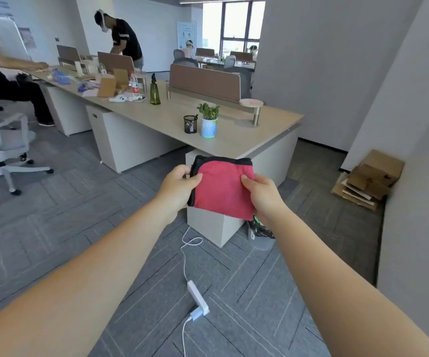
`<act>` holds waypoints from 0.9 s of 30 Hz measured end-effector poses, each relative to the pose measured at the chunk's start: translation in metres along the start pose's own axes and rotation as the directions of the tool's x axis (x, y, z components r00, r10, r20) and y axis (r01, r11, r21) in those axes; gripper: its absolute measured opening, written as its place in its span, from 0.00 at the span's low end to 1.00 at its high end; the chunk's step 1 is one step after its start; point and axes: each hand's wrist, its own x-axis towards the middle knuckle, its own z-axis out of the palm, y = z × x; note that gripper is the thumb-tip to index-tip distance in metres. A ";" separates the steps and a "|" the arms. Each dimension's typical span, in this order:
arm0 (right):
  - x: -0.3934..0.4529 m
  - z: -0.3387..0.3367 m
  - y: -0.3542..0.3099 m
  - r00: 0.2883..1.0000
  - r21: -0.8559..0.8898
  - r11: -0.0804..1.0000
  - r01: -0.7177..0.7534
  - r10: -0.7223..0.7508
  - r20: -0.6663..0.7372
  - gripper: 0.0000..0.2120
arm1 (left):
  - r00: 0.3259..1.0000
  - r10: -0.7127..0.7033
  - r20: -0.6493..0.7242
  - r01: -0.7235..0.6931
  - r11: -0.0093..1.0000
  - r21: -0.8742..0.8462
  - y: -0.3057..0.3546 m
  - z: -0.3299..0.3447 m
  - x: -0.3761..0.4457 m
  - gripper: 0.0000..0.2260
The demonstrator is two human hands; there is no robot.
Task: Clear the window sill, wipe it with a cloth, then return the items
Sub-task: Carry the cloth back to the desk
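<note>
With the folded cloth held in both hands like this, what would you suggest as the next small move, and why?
Probably carry the pink cloth to the desk and set it down. The left hand and right hand both pinch it folded, while the potted plant and pen holder still stand on the desk, off the sill.

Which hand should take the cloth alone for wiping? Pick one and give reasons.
Right, marginally. Both hands pinch the folded red cloth: the left hand at its left edge, the right hand at its right edge. The right thumb reaches further onto the cloth face. No sill is in view, so side cannot decide.
</note>
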 end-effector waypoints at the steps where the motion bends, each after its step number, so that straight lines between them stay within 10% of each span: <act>1: 0.015 0.012 -0.008 1.000 0.007 1.000 0.002 -0.002 0.010 0.14 | 1.000 -0.001 -0.002 0.001 1.000 -0.002 0.006 -0.011 0.017 0.06; 27: 0.484 0.025 0.004 0.983 -0.034 0.982 -0.185 0.184 -0.027 0.08 | 0.983 -0.180 0.045 0.168 0.964 0.206 -0.033 0.050 0.494 0.12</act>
